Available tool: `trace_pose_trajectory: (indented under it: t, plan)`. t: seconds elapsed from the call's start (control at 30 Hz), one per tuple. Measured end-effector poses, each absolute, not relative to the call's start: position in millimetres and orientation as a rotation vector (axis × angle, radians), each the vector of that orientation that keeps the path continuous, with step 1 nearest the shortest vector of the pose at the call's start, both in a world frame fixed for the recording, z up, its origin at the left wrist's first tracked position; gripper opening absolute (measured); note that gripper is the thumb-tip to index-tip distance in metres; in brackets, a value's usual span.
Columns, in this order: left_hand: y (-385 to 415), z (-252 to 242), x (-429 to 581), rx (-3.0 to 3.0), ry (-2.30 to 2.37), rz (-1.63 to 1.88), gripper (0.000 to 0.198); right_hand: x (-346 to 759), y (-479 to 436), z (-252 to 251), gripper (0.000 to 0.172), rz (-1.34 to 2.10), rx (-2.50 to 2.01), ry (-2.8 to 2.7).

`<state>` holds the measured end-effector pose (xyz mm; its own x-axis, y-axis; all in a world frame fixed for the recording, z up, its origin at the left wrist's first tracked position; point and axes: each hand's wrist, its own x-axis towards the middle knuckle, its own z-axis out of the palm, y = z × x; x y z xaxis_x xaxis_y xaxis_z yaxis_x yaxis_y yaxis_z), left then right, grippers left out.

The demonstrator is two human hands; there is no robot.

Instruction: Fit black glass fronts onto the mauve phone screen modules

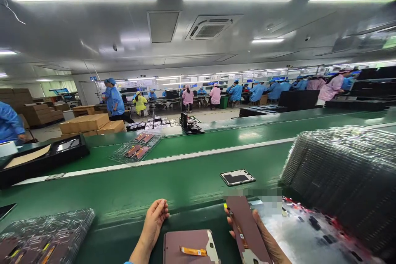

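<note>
My right hand (268, 233) grips a flat brown display panel (249, 222) by its long edges, tilted up. An orange ribbon cable runs along the panel's left side. My left hand (156, 218) is closed in a pinch above the green surface; what its fingertips hold, if anything, is too small to make out. Just below and right of it lies a second brown panel (175, 242), flat, with an orange ribbon cable on its face. Beyond my right hand, a device frame (237, 177) with a white and black inside rests on the green belt (185, 177).
Stacked clear plastic trays (334, 173) rise at right, beside a silvery plastic sheet (297, 231). A clear tray (83, 222) with brown panels sits at left. Across the white divider strip (185, 156) lie another panel tray (137, 148) and a black box (74, 152). Co-workers sit farther back.
</note>
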<state>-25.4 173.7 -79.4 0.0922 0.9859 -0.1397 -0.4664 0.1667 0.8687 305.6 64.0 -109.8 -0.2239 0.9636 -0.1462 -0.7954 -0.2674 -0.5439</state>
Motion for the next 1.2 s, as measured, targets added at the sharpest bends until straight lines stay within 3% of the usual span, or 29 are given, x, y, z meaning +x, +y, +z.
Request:
trace_pose_trajectory:
  t: [0.4,0.83,1.2]
  plan:
    - [176,-85,-25,0.779,0.859,1.246,0.039,301,62,-105,0.047,1.754,-0.616,-0.389]
    - [171,-76,-23,0.78,0.885,1.232,0.044,307,68,-119,0.062,1.787,-0.584,-0.42]
    - [177,-81,-22,0.946,0.979,1.172,0.047,299,70,-117,0.054,1.785,-0.552,-0.353]
